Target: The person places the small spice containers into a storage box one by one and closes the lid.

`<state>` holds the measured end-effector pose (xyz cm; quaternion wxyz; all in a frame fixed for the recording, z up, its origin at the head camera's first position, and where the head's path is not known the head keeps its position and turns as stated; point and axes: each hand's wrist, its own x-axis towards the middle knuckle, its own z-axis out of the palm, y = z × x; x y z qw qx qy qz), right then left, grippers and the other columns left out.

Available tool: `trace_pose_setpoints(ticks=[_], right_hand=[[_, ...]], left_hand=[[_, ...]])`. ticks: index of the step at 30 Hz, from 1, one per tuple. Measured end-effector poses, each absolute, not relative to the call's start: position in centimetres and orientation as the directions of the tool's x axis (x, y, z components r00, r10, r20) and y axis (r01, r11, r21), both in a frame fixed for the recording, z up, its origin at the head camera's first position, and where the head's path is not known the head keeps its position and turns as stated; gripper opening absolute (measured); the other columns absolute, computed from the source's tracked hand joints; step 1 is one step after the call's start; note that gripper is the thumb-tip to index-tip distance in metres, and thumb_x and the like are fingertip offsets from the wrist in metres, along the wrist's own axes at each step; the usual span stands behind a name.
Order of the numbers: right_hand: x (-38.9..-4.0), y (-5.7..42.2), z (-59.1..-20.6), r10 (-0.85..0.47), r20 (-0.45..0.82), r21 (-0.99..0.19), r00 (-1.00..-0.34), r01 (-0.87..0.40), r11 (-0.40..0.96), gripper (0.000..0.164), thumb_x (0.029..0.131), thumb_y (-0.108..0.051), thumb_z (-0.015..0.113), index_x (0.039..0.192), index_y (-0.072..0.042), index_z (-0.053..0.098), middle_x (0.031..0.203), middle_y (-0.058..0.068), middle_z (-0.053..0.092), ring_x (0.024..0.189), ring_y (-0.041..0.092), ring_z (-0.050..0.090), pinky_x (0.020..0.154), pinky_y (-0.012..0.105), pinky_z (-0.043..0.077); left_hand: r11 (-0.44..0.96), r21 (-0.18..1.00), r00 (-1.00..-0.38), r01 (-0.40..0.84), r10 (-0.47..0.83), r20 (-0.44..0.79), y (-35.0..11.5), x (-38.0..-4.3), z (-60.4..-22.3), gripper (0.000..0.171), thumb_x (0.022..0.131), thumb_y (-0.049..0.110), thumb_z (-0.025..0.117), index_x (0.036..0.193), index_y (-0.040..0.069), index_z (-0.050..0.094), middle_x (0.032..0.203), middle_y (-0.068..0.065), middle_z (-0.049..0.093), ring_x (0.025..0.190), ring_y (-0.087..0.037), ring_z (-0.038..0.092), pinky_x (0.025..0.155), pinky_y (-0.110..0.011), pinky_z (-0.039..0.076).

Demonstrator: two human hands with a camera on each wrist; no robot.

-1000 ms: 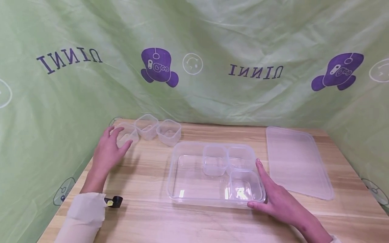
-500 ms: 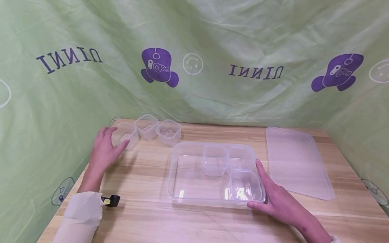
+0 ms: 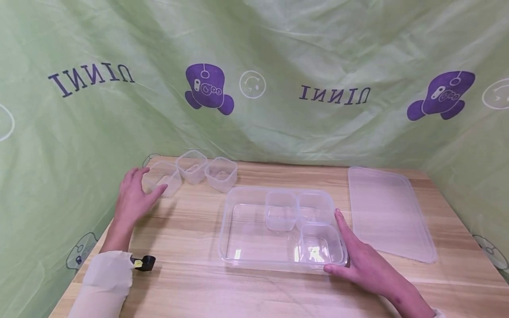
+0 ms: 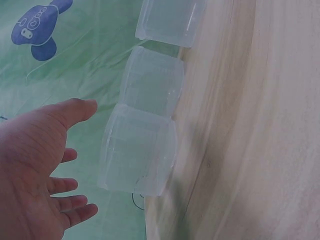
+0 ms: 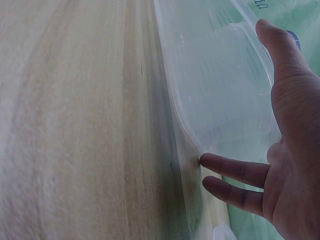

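My left hand (image 3: pixel 135 194) hovers at the left side of a small clear plastic cup (image 3: pixel 169 179), thumb and fingers spread. In the left wrist view, a gap shows between the hand (image 4: pixel 45 155) and the nearest cup (image 4: pixel 140 150). Two similar cups, a middle one (image 3: pixel 192 167) and a right one (image 3: pixel 221 174), stand beside it. My right hand (image 3: pixel 366 260) rests against the right end of a large clear rectangular container (image 3: pixel 254 264), fingers straight along its side and thumb at its front corner. Inside its right half sit three small cups, one at the front right (image 3: pixel 321 243).
A flat translucent lid (image 3: pixel 391 212) lies on the wooden table (image 3: pixel 199 291) at the right. Green printed cloth (image 3: pixel 278 132) hangs behind and on both sides. A black strap piece (image 3: pixel 145 263) sticks out from the left sleeve.
My left hand has drawn back a little to the left, away from the leftmost cup, which stays in place. The right hand and the container have not moved.
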<state>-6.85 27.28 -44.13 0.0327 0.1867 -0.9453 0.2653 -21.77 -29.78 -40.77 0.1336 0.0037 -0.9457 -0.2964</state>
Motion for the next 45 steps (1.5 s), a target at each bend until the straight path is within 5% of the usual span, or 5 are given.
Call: trace_pose_setpoints(ticks=[15, 29, 45], right_hand=[[-6.9, 27.3, -44.2, -0.336, 0.156, -0.484, -0.929, -0.368, 0.794, 0.124, 0.083, -0.056, 0.082, 0.166, -0.018, -0.003, 0.169, 0.015, 0.019, 0.127, 0.044, 0.056, 0.098, 0.062, 0.048], [-6.9, 27.4, -44.2, -0.338, 0.157, -0.480, -0.928, -0.371, 0.795, 0.124, 0.084, -0.056, 0.081, 0.166, -0.018, -0.003, 0.169, 0.015, 0.019, 0.129, 0.044, 0.055, 0.099, 0.061, 0.048], [-6.9, 27.3, -44.1, -0.340, 0.159, -0.478, -0.927, -0.373, 0.795, 0.124, 0.084, -0.057, 0.081, 0.166, -0.018, -0.003, 0.168, 0.017, 0.021, 0.127, 0.044, 0.056, 0.098, 0.062, 0.048]], left_hand=[[0.834, 0.549, -0.976, 0.053, -0.072, 0.204, -30.2, -22.2, -42.0, 0.080, 0.096, 0.049, 0.068, 0.148, -0.005, 0.042, 0.150, -0.037, 0.031, 0.132, -0.057, 0.037, 0.104, -0.072, 0.033], [0.827, 0.557, -0.969, 0.077, -0.070, 0.238, -30.4, -22.3, -42.5, 0.052, 0.100, 0.039, 0.068, 0.125, -0.006, 0.057, 0.148, -0.037, 0.036, 0.133, -0.057, 0.037, 0.106, -0.070, 0.032], [0.829, 0.554, -0.966, 0.078, -0.076, 0.248, -30.3, -22.0, -42.4, 0.054, 0.100, 0.043, 0.067, 0.119, -0.006, 0.060, 0.146, -0.037, 0.037, 0.132, -0.057, 0.038, 0.106, -0.070, 0.032]])
